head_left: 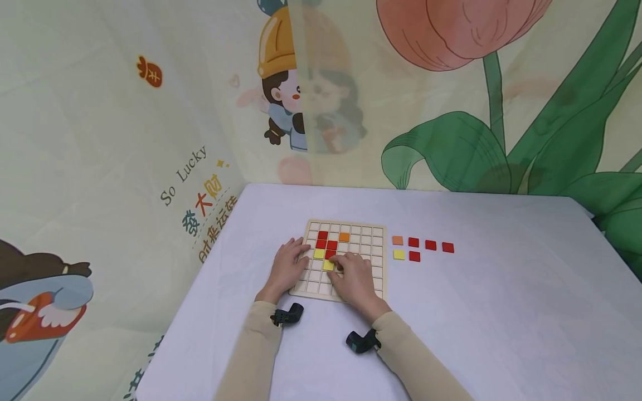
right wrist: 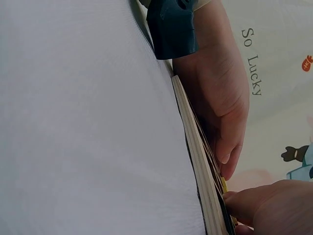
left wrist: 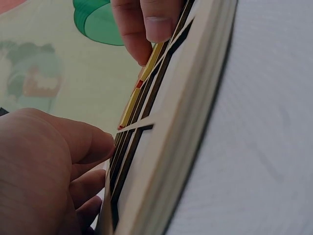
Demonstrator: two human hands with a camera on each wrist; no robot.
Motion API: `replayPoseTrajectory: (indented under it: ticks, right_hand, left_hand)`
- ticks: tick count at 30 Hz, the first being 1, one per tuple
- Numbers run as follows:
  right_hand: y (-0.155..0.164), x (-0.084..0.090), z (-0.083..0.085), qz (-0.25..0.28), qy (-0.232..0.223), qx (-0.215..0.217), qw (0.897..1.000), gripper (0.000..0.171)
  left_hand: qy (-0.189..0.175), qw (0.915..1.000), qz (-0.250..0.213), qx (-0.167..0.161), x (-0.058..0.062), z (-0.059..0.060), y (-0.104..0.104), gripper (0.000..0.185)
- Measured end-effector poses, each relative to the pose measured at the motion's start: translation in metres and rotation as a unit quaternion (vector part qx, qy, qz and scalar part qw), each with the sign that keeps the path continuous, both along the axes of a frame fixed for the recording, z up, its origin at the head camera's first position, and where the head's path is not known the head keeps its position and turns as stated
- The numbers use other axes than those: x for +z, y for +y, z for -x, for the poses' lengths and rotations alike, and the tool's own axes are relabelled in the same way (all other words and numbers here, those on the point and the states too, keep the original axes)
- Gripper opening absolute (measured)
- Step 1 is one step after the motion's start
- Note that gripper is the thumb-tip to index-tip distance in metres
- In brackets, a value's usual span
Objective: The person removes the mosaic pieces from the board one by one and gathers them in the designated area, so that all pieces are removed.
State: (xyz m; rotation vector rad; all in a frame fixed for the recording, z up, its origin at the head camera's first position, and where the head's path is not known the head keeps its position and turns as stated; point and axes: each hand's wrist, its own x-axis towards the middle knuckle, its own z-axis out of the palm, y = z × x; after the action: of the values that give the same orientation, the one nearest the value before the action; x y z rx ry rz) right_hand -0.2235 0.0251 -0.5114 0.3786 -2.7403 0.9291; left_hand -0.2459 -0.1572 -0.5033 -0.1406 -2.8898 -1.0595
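A wooden grid board (head_left: 385, 267) lies on the table, holding several red tiles (head_left: 323, 235), an orange tile (head_left: 344, 237) and two yellow tiles. My left hand (head_left: 290, 264) rests at the board's left edge, fingers extended and slightly bent; its thumb is by the rim in the left wrist view. With thumb and index finger, my right hand (head_left: 355, 277) pinches the lower yellow tile (head_left: 328, 265), low over the grid. The other yellow tile (head_left: 319, 254) sits up and left of it, below a red tile. In the right wrist view, the right thumb (right wrist: 244, 199) is close to the board's surface.
Right of the board lie loose tiles: a light orange one (head_left: 397, 240), a yellow one (head_left: 398, 254) and several red ones (head_left: 430, 245). A white cloth covers the table (head_left: 501, 312). Printed curtains (head_left: 341, 167) stand behind and at the left.
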Motion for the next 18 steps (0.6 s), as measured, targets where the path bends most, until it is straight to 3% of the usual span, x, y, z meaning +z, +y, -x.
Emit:
replayPoseTrajectory:
  ticks: [18]
  right_hand:
    - [-0.0004,-0.0043,-0.0005,0.028,0.007,-0.003,1.000,0.027]
  left_hand:
    - [-0.004,1.0000,-0.002,0.005,0.0004,-0.0002,0.0002,0.033]
